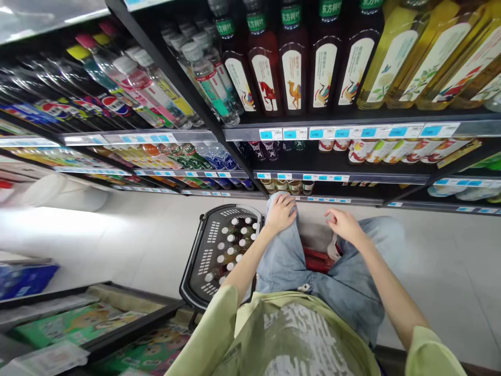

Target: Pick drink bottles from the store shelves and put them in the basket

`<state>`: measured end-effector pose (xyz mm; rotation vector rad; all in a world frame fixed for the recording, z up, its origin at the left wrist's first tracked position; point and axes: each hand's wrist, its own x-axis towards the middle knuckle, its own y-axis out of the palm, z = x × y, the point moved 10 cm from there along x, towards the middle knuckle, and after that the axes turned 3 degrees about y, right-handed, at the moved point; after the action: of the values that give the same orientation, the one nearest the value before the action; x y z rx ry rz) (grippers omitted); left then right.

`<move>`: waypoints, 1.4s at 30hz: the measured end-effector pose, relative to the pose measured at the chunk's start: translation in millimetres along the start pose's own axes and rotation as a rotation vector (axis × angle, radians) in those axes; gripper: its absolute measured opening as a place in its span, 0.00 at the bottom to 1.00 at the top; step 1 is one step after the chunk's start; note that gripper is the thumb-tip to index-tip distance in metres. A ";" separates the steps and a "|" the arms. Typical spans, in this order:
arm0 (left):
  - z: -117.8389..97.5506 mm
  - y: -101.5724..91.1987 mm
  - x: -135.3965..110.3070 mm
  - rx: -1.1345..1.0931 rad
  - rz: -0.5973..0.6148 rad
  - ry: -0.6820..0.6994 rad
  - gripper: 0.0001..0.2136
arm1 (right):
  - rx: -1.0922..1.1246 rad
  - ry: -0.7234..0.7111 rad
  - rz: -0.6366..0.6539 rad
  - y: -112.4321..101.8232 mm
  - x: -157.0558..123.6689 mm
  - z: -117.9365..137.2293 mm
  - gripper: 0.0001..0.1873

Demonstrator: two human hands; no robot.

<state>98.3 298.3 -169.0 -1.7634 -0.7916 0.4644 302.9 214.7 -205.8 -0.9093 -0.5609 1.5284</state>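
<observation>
Blue denim trouser leg (285, 251), mid-frame: best to lean on with left hand (281, 213) spread, balancing with right hand (345, 225) loosely half-curled, minding the black plastic basket (199, 250), lower left.

left hand (281, 214) draped over the left leg (278, 263); right hand (345, 225) loosely curled, its forearm (385, 279) slanting inward.
</observation>
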 end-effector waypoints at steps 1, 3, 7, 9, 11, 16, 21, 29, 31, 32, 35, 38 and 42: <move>0.3 0.8 1.4 0.005 0.003 -0.005 0.13 | -0.065 0.062 0.059 2.3 14.9 -17.6 0.14; 2.4 2.5 5.4 0.017 0.014 -0.027 0.12 | -0.165 0.190 0.175 13.6 34.4 -50.0 0.15; 13.1 4.7 20.4 0.056 0.059 -0.102 0.12 | -0.165 0.247 0.346 53.5 43.3 -69.9 0.12; 23.4 6.6 32.0 0.087 0.106 -0.163 0.13 | -0.096 0.180 0.392 71.1 43.9 -57.7 0.13; 37.8 11.4 45.0 0.110 0.185 -0.248 0.14 | -0.024 0.110 0.392 78.0 47.1 -42.4 0.13; 76.8 38.5 74.2 0.123 0.472 -0.430 0.19 | -0.027 0.134 0.341 67.7 57.3 -42.1 0.20; 98.3 76.0 97.2 0.166 0.737 -0.373 0.21 | -0.115 0.200 0.404 69.2 50.0 -52.4 0.23; 95.2 125.6 101.6 0.234 0.951 -0.258 0.24 | -0.133 0.203 0.515 69.3 38.5 -42.0 0.26; 83.5 137.6 98.6 0.217 0.976 -0.198 0.24 | -0.150 0.223 0.525 66.6 38.2 -44.6 0.26; 77.6 142.7 97.3 0.200 0.987 -0.169 0.23 | -0.156 0.229 0.530 65.9 38.4 -45.4 0.26; 64.5 149.4 98.5 0.147 0.993 -0.109 0.22 | -0.167 0.234 0.543 67.2 40.7 -44.2 0.26; 60.2 141.6 112.0 0.127 0.913 -0.096 0.22 | -0.175 0.224 0.562 71.7 44.0 -38.5 0.25; 54.5 122.0 136.2 0.070 0.707 -0.109 0.21 | -0.184 0.200 0.592 79.4 49.8 -29.8 0.25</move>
<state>192.6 409.8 -291.9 -1.9344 -0.1923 1.0452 280.4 245.0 -296.6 -1.4415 -0.2990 1.8973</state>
